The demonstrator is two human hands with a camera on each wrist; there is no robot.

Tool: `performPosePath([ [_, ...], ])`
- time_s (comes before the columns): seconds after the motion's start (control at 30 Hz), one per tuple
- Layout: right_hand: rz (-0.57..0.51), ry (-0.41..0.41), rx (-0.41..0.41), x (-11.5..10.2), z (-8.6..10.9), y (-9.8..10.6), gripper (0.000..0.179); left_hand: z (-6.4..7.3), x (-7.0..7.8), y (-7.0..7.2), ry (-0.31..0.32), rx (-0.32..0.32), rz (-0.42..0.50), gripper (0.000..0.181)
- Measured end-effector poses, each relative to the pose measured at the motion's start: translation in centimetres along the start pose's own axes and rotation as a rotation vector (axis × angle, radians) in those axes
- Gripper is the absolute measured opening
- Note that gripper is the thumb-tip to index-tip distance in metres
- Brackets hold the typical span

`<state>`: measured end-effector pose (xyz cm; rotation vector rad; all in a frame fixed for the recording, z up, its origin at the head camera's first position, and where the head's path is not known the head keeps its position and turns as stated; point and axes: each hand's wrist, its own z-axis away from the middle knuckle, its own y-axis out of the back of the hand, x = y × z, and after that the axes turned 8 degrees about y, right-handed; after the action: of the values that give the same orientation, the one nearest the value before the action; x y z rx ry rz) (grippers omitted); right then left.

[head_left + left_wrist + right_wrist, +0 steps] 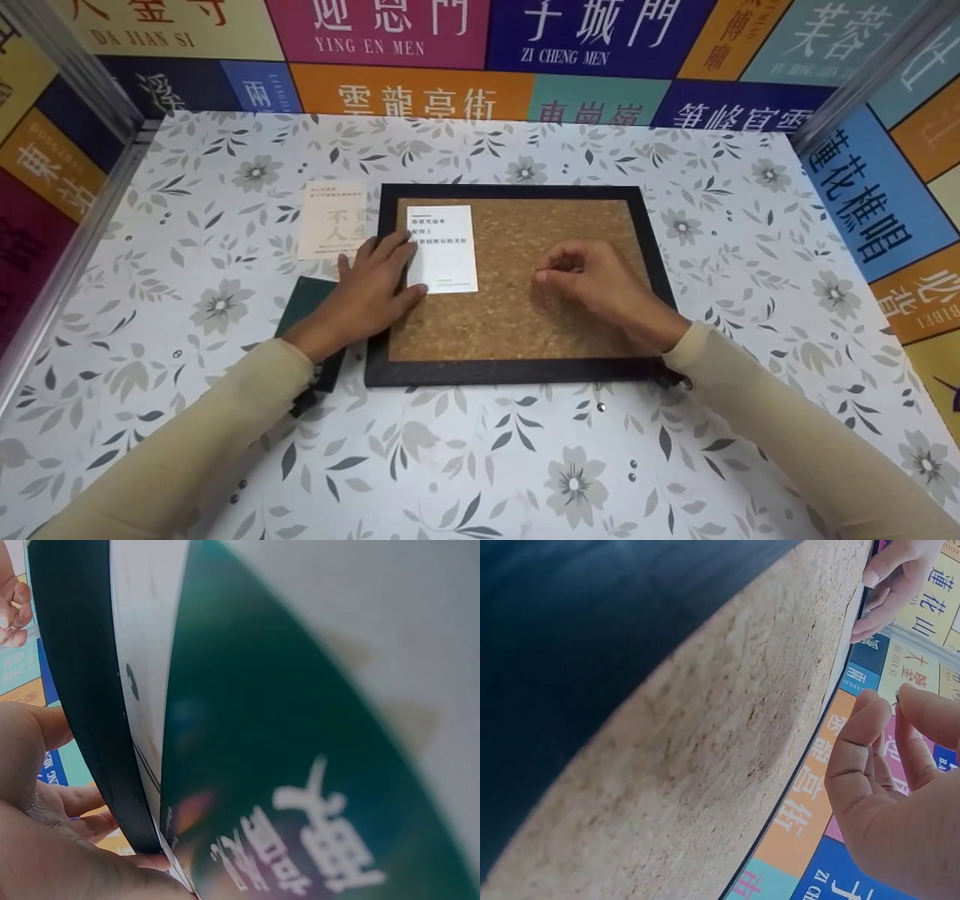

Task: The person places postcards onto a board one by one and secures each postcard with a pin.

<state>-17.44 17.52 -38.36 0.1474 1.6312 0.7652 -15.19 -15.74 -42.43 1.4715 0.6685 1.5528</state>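
Note:
A white card [444,259] with printed characters lies on the left part of a black-framed cork board [517,326]. Fingertips and thumb of my left hand [364,292] rest on the card's left edge, the hand lying across the frame's left side. Over the right half of the cork, my right hand [604,281] has its thumb and index finger brought together. Between those tips the right wrist view shows a tiny dark, pin-like thing [898,697], too small to make out fully. In the head view the fingers hide it.
Left of the board lies a cream card [330,214], its lower right partly covered by my left hand. A dark green printed card or booklet [306,296] sits below it, under my left wrist. The flowered tabletop [480,442] meets colourful lettered panels [420,94] at the back.

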Motion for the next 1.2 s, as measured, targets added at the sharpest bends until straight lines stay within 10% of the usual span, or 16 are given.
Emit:
performPosePath([
  [1.2,-0.03,-0.016,-0.058,-0.1,-4.1,-1.8,0.014,0.0,-0.6,-0.3,-0.032,0.041,0.019,0.07],
])
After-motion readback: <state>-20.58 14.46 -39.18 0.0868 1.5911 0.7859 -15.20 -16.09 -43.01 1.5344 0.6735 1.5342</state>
